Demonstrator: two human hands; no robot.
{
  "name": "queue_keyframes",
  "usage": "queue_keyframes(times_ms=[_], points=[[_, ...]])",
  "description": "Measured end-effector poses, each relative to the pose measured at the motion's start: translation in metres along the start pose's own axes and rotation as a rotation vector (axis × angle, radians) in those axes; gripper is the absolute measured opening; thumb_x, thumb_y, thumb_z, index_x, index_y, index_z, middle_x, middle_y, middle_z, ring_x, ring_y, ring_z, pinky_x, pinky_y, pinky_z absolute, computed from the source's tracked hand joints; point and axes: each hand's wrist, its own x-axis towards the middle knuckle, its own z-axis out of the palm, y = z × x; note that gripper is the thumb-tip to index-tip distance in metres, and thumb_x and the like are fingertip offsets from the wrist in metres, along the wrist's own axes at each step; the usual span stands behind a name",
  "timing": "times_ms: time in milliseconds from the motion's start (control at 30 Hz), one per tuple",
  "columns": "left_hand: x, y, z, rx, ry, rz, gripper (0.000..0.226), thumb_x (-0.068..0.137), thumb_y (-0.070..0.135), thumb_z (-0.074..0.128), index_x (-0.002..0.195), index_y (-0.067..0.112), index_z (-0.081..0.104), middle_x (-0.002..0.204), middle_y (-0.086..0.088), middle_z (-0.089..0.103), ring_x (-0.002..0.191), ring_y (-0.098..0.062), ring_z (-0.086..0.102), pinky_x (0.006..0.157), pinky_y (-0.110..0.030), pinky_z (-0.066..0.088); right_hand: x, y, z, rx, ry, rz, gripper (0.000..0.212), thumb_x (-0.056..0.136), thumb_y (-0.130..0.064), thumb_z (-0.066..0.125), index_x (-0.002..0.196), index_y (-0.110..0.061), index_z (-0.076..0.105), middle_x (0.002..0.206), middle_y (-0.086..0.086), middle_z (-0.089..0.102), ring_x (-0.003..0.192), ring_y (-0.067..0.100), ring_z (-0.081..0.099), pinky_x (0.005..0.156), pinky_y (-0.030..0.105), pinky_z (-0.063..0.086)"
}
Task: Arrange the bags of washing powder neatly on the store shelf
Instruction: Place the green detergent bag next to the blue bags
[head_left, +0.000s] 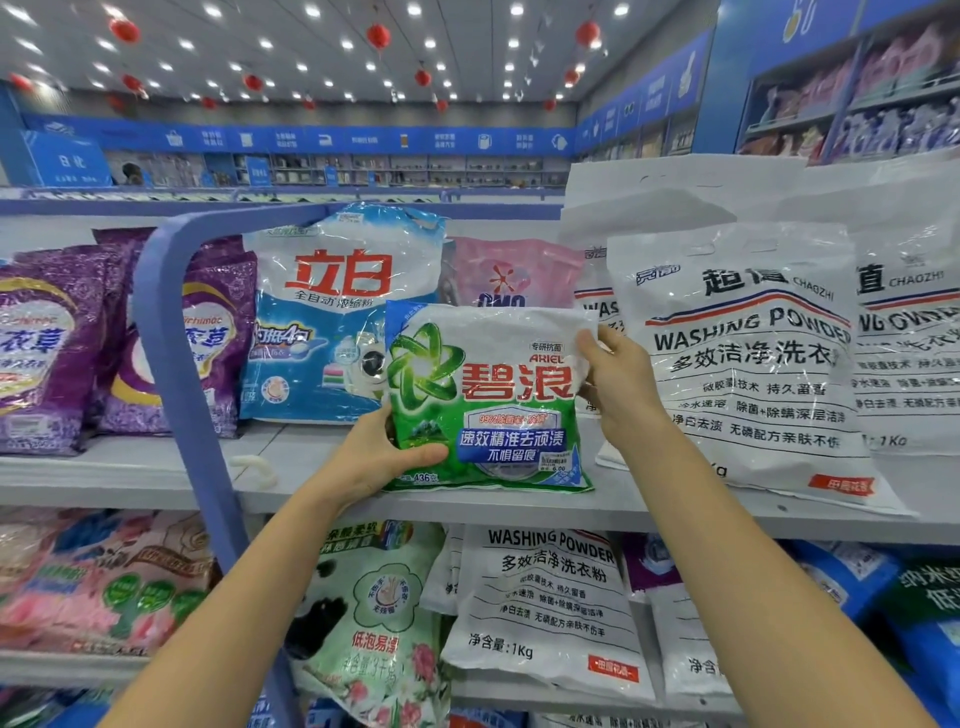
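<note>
Mid-placement, the green bag (488, 395) is held upright at the shelf (156, 478) front edge, the left hand (374, 457) gripping its 7 o'clock corner and the right hand (618, 384) its 3 o'clock edge; next, it probably needs sliding back squarely.

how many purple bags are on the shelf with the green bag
2 in front: a left purple bag at the far left, a second purple bag behind the blue rail. More may be hidden behind them.
</note>
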Motion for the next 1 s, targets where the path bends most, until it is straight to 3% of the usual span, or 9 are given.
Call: queue_keyframes(times_ms=[100,167,300,467,567,633,733,900,1000], points=[[-0.001,0.002,0.002,-0.047,0.006,0.016,0.035,0.075,0.010,0.074,0.098,0.026,0.053,0.089,0.017,0.065,0.074,0.012,0.063,0.069,-0.003,0.047,-0.008,0.010,-0.015,-0.071,-0.072,0.051,0.035,0.093,-0.027,0.052,0.127,-0.022,0.043,0.105,0.005,0.065,0.097,0.020,0.061,0.092,0.037,0.048],[-0.003,0.002,0.003,-0.073,-0.004,0.030,0.035,0.075,0.009,0.073,0.098,0.027,0.054,0.088,0.017,0.068,0.078,0.010,0.065,0.072,-0.008,0.049,-0.018,0.023,-0.020,-0.139,-0.178,0.103,0.050,0.090,-0.033,0.055,0.133,-0.022,0.034,0.124,0.008,0.058,0.104,0.020,0.059,0.091,0.035,0.047],[-0.010,0.003,0.003,-0.127,-0.014,0.037,0.036,0.078,0.013,0.069,0.108,0.025,0.053,0.097,0.014,0.069,0.088,0.003,0.066,0.074,-0.009,0.050,-0.030,0.045,-0.013,-0.246,-0.290,0.169,0.056,0.084,-0.038,0.060,0.131,-0.011,0.044,0.124,0.006,0.060,0.096,0.016,0.065,0.084,0.034,0.054],[-0.035,0.008,-0.001,-0.239,0.099,0.045,0.045,0.074,0.020,0.076,0.113,0.021,0.055,0.105,0.007,0.070,0.093,-0.005,0.067,0.079,-0.018,0.052,-0.045,0.034,-0.002,-0.077,-0.211,0.084,0.050,0.072,-0.030,0.071,0.113,-0.004,0.060,0.093,0.004,0.072,0.072,0.015,0.071,0.061,0.026,0.057],[-0.064,0.016,-0.014,-0.283,0.187,0.083,0.047,0.063,0.020,0.079,0.105,0.024,0.057,0.094,0.013,0.073,0.089,-0.004,0.068,0.073,-0.016,0.052,-0.067,0.021,0.010,-0.050,-0.214,0.008,0.056,0.058,-0.038,0.072,0.105,-0.007,0.064,0.081,0.001,0.074,0.068,0.017,0.071,0.059,0.026,0.057],[-0.082,0.023,-0.021,-0.276,0.190,0.115,0.042,0.068,0.010,0.076,0.103,0.024,0.056,0.090,0.017,0.072,0.086,0.000,0.067,0.068,-0.010,0.050,-0.082,0.014,0.015,-0.012,-0.231,-0.013,0.069,0.047,-0.050,0.080,0.101,-0.010,0.065,0.082,0.001,0.075,0.068,0.017,0.071,0.056,0.025,0.056],[-0.113,0.028,-0.047,-0.271,0.204,0.156,0.043,0.067,0.015,0.075,0.102,0.027,0.054,0.089,0.024,0.071,0.085,0.004,0.067,0.067,-0.009,0.049,-0.108,0.006,0.040,0.018,-0.279,-0.047,0.081,0.022,-0.065,0.083,0.087,-0.019,0.068,0.082,0.003,0.075,0.068,0.017,0.071,0.053,0.023,0.055],[-0.168,0.013,-0.109,-0.278,0.274,0.159,0.043,0.073,0.003,0.072,0.101,0.029,0.052,0.083,0.031,0.068,0.078,0.010,0.064,0.061,-0.003,0.045,-0.158,0.002,0.106,0.031,-0.361,-0.078,0.073,0.021,-0.069,0.081,0.081,-0.027,0.073,0.084,0.003,0.075,0.068,0.018,0.071,0.053,0.023,0.055],[-0.200,-0.006,-0.161,-0.241,0.331,0.155,0.041,0.068,0.013,0.075,0.101,0.029,0.055,0.086,0.027,0.070,0.081,0.006,0.066,0.064,-0.006,0.048,-0.192,0.005,0.157,0.035,-0.399,-0.097,0.068,0.022,-0.072,0.079,0.079,-0.036,0.073,0.086,-0.001,0.075,0.072,0.017,0.071,0.056,0.023,0.055]])
